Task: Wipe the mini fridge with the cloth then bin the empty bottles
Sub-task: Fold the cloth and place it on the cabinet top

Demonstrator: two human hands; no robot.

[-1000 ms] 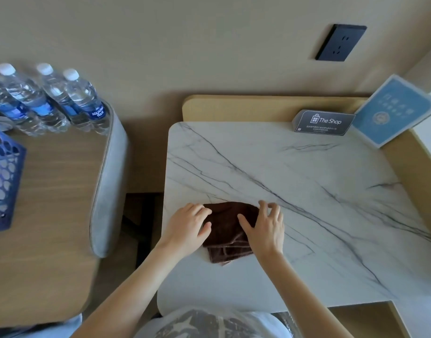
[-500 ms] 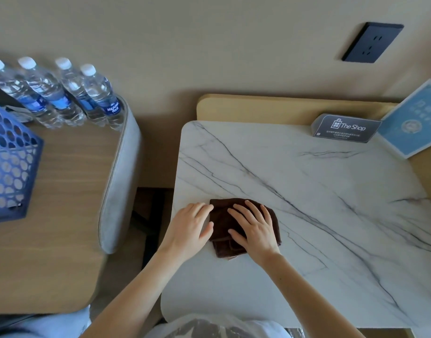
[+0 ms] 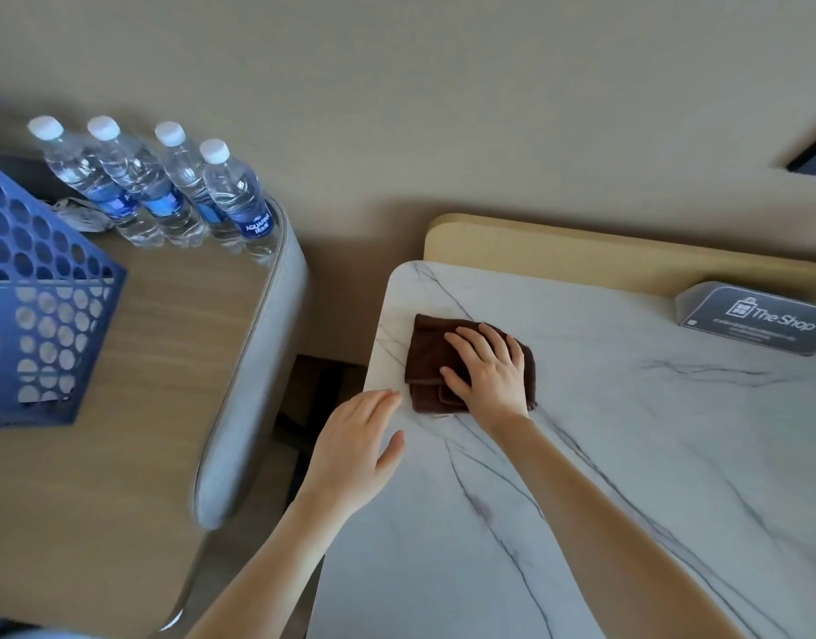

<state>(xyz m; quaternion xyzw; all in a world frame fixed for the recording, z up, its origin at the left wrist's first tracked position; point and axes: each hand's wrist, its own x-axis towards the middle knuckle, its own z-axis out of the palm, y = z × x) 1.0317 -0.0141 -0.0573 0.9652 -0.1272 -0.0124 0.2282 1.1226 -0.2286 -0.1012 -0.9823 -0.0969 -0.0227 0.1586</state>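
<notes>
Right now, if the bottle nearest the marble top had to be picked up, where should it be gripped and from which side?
Grip the end bottle round its blue label band, coming from the person's right. It stands upright at the table edge with the next bottle close on its left, so the right and near sides are free.

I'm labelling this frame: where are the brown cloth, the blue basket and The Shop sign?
brown cloth (image 3: 425, 350): head view, bare left part.
blue basket (image 3: 51, 315): head view, perforated side wall.
The Shop sign (image 3: 761, 318): head view, dark front face.
</notes>
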